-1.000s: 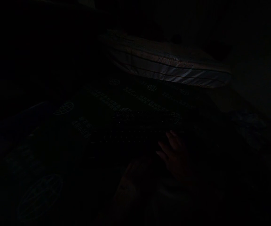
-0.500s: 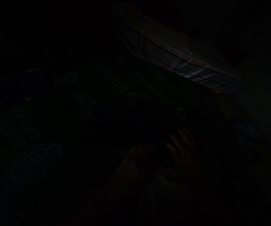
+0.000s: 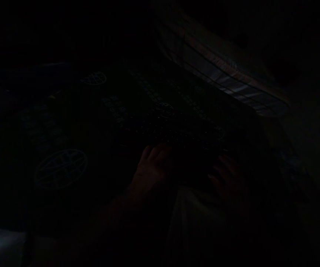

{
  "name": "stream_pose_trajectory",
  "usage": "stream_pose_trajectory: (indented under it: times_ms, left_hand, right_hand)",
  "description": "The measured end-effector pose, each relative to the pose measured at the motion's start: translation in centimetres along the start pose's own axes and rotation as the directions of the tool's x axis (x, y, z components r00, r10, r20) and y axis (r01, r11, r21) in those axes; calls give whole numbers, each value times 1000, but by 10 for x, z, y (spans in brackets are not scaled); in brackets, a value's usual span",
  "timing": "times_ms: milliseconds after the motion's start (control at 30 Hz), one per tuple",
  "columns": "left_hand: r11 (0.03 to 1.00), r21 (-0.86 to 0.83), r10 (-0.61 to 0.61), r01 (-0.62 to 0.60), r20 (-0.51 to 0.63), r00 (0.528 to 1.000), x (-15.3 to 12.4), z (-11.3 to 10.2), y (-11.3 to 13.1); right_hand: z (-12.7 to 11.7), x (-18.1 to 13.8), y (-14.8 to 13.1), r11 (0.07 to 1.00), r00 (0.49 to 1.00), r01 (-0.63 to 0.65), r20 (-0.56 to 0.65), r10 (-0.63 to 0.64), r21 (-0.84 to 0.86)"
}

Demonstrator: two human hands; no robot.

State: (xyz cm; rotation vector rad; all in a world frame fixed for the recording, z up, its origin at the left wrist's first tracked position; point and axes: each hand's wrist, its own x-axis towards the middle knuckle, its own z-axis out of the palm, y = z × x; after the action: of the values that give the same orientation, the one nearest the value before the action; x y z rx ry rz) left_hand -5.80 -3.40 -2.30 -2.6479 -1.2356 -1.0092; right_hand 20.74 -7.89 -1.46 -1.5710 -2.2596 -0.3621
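Note:
The view is very dark. A black keyboard (image 3: 173, 135) with small light marks on its keys lies in the middle; whether it belongs to a laptop I cannot tell. My left hand (image 3: 153, 165) rests at its near edge, fingers stretched forward over the keys. To the right, my right hand (image 3: 228, 176) lies by the keyboard's near right corner with its fingers apart. Neither hand appears to hold anything. Beneath the keyboard is a dark green sheet (image 3: 93, 122) printed with pale globe outlines and lettering.
Beyond the sheet, a long padded edge with pale sides and dark piping (image 3: 232, 87) runs across the upper right. A pale patch (image 3: 1, 241) shows at the lower left. Pale cloth (image 3: 193, 215) lies between my forearms. A crumpled bluish thing (image 3: 290, 159) is at the right.
My left hand has moved forward and left, its fingers now extended over the keyboard. My right hand sits slightly lower and farther right in view. The camera view has shifted, revealing the pale patch.

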Motion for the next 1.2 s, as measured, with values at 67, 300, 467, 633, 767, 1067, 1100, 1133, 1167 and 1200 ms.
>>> stream_pose_trajectory:
  times_ms: [67, 300, 467, 633, 767, 1067, 1100, 1133, 1167, 1200]
  left_hand:
    - [999, -6, -31, 32, 54, 998, 2, -1, -5]
    - [1000, 9, -16, 15, 107, 994, 3, -1, -10]
    - [998, 28, 53, -55, 53, 997, 3, 0, -10]
    - [994, 71, 92, -89, -47, 995, 4, 2, -8]
    - [989, 144, 58, -32, -177, 983, 9, -1, -9]
    - [981, 174, 129, -80, -292, 948, 18, -5, -12]
    - [981, 176, 127, -78, -286, 950, 19, -5, -13]
    - [981, 178, 122, -74, -279, 952, 19, -6, -13]
    - [981, 183, 119, -69, -275, 954, 19, -6, -13]
    - [979, 192, 119, -66, -278, 953, 19, -7, -14]
  right_hand:
    - [-3, -7, 2, 1000, 999, 10, 42, -11, 26]
    - [1, -18, 11, 1000, 993, -20, 112, 20, 4]
    - [1, -11, 13, 998, 989, -5, 146, -3, 57]
    - [-12, 7, 21, 973, 986, -71, 161, 35, 221]
    - [-26, 20, 29, 945, 976, -130, 205, 69, 301]
    - [-37, 32, 37, 908, 968, -186, 229, 103, 377]
    - [-38, 33, 37, 910, 969, -182, 223, 103, 372]
    - [-40, 34, 36, 914, 972, -174, 214, 99, 366]
    - [-42, 36, 35, 919, 975, -165, 198, 98, 358]
    - [-45, 37, 33, 924, 979, -158, 176, 101, 347]
